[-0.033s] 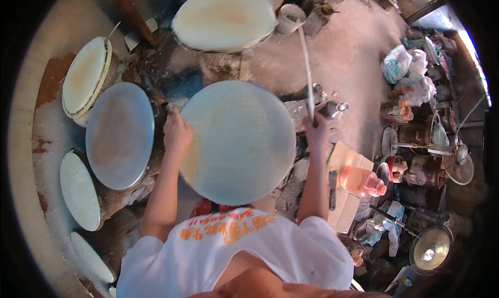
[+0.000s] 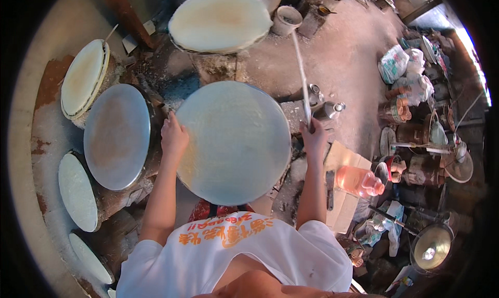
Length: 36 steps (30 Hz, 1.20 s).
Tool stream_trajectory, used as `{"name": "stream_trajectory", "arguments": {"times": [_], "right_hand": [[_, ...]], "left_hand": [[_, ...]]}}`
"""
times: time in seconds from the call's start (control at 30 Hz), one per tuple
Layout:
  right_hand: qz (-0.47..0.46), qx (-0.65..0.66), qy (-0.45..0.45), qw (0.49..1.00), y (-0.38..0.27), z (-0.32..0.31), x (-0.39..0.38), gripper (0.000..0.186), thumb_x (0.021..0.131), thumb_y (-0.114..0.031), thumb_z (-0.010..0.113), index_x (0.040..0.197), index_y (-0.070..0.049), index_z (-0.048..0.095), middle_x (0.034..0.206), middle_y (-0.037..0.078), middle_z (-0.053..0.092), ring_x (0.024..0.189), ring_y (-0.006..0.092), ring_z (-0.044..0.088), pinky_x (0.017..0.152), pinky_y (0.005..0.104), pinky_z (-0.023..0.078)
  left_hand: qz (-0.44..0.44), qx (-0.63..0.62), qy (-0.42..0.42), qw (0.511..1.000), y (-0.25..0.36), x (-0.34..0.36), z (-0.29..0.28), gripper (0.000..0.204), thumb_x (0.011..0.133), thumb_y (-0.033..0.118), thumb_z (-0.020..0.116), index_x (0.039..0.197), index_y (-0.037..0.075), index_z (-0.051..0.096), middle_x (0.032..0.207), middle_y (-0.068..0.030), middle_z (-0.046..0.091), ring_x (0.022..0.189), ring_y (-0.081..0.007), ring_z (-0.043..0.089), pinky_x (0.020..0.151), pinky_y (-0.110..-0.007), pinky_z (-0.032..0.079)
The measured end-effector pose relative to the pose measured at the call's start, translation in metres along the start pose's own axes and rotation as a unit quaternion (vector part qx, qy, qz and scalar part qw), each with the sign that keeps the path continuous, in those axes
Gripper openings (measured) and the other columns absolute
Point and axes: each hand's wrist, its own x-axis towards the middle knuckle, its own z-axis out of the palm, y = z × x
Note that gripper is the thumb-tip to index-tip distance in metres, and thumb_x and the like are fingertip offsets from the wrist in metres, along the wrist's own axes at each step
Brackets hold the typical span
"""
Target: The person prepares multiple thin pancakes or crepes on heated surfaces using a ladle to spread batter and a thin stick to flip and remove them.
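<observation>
A large round grey plate [image 2: 236,142], like a flat griddle, sits in front of me with a thin, streaky film and a yellowish patch at its left side. My left hand [image 2: 173,137] is at its left rim, fingers drawn together; whatever they pinch is too small to make out. On the other side, beyond the right rim, my right hand [image 2: 314,137] is closed around the lower end of a long pale stick [image 2: 301,72]. The stick slants up and away, its far end near a whitish bucket [image 2: 286,20].
More round plates stand around: a cream-topped one [image 2: 221,20] ahead, a brownish-grey one [image 2: 117,137] on the left. Metal bottles [image 2: 328,111] are by my right hand. A pink-liquid bottle [image 2: 358,181] lies on cardboard [image 2: 340,215]. Plastic bags [image 2: 393,64] and clutter line the right wall.
The view has shifted slightly, so most things appear a little displaced. Both hands keep their places beside the plate, and the stick stays in my right hand.
</observation>
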Motion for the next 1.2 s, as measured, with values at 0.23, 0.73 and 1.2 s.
{"name": "stream_trajectory", "arguments": {"times": [0.23,0.73,1.2], "right_hand": [[0.006,-0.069,-0.102,0.992,-0.006,-0.012,-0.030,0.032,0.073,-0.023,0.070,0.093,0.000,0.063,0.081,0.019,0.064,0.076,0.0342,0.063,0.070,0.0403,0.049],[-0.071,-0.098,-0.088,0.989,-0.049,0.030,0.008,0.030,0.074,-0.017,0.066,0.100,-0.003,0.059,0.094,0.022,0.063,0.092,0.0389,0.059,0.078,0.0453,0.048],[-0.304,0.031,0.063,0.950,-0.137,-0.047,-0.117,0.029,0.057,0.006,0.063,0.083,-0.004,0.056,0.080,0.012,0.060,0.077,0.0331,0.055,0.065,0.0405,0.045]], "left_hand": [[-0.033,0.030,0.029,0.999,0.021,-0.024,-0.004,0.053,0.088,0.019,0.049,0.137,0.006,0.036,0.129,-0.0175,0.046,0.116,-0.0347,0.048,0.092,-0.045,0.046],[0.021,-0.158,0.226,0.961,-0.022,-0.083,-0.051,0.034,0.086,0.008,0.049,0.119,0.005,0.056,0.108,-0.0150,0.061,0.101,-0.0328,0.057,0.087,-0.042,0.045],[0.203,-0.489,-0.120,0.840,-0.018,0.027,-0.093,0.048,0.083,0.025,0.069,0.124,0.007,0.054,0.115,-0.0027,0.058,0.108,-0.0125,0.052,0.093,-0.028,0.041]]}}
